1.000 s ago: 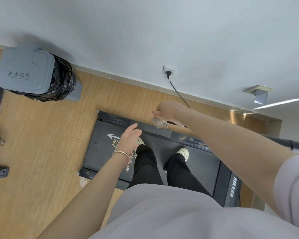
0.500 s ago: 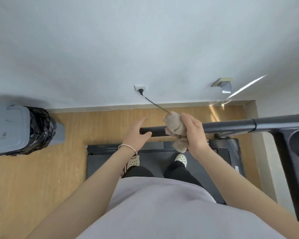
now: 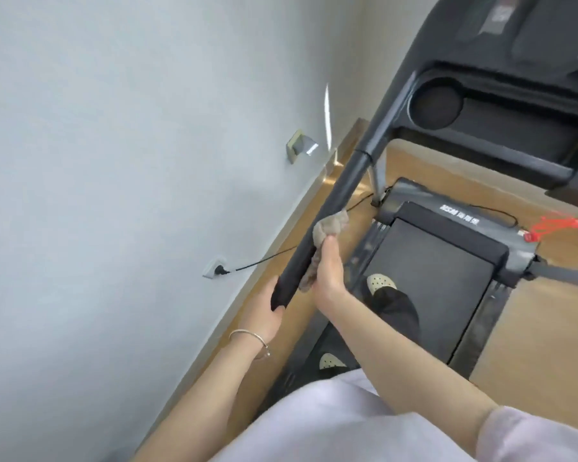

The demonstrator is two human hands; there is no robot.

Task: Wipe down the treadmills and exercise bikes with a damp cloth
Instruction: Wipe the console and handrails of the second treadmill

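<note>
Left hand point(image 3: 267, 316), thin silver bangle point(image 3: 249, 335) on the wrist, grips the free lower end of the black padded handrail point(image 3: 340, 191), fingers hidden behind the bar. Right hand point(image 3: 327, 273) closes round a crumpled grey-beige cloth point(image 3: 331, 225) and presses it to the rail's near side just above the left hand — cloth bunched past my fingertips, touching the padding. I stand on the dark belt of the black treadmill point(image 3: 427, 278) in pale perforated clogs point(image 3: 379, 282); white wall socket point(image 3: 214, 270) at left, black plug in it.
</note>
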